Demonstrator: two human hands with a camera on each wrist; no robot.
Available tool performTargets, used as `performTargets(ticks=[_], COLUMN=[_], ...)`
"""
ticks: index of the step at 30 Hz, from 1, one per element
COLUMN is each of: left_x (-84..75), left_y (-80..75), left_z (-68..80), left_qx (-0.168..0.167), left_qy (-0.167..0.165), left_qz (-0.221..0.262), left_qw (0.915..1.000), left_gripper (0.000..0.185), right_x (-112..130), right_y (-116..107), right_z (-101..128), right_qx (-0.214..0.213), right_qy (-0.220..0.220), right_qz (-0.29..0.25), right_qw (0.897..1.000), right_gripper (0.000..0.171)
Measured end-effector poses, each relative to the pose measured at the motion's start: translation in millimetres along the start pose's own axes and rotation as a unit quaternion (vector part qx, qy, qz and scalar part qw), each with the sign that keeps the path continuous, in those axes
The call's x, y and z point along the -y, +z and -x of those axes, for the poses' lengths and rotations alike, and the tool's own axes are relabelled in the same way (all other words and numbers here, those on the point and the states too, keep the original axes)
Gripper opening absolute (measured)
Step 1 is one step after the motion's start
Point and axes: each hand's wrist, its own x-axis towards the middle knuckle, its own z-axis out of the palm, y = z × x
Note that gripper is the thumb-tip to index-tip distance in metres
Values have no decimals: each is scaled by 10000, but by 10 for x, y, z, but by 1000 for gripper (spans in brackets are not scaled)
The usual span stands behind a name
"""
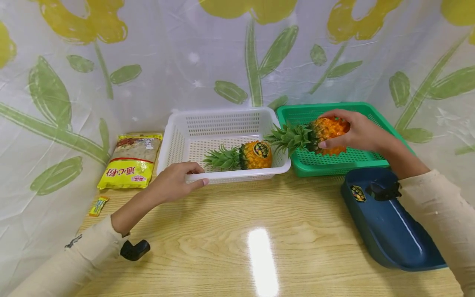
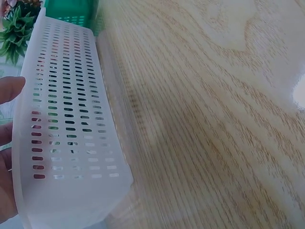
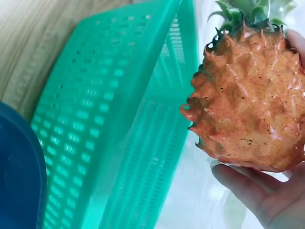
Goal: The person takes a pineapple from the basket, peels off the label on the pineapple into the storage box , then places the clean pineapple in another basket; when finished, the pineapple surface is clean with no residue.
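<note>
Right hand (image 1: 356, 131) has its fingers wrapped around a bumpy, spiky orange pineapple (image 1: 328, 134), held over the green slotted plastic basket (image 1: 334, 161) at the tabletop's far right edge, leafy crown poking left. Left hand (image 1: 176, 180) grips the front rim of the white perforated basket (image 1: 185, 140), thumb on the outer wall. Inside that one lies a second pineapple (image 1: 255, 155), glossy with a round sticker, on its side. Smooth navy tray (image 1: 389, 222) sits near the right edge on the shiny wood-grain tabletop (image 1: 237, 235).
</note>
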Motion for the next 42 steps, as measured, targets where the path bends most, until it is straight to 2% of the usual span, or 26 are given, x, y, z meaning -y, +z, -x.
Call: performTargets(ticks=[17,26,42], left_x=[-9,-1,7], left_y=[6,11,4], left_z=[-15,-2,-2], left_qx=[-28,-7,23], left_qy=[-41,-108,-52], left_qz=[-35,-43,-70], left_qw=[10000,9999,10000], left_gripper=[26,31,28], right_x=[-325,-485,-820], right_y=[-203,-345,-449], right_z=[-237,-335,-501], right_qx=[281,633,749], right_qy=[139,335,522], right_qz=[397,334,480], right_qw=[9987,9969,9947], right_gripper=[72,72,78])
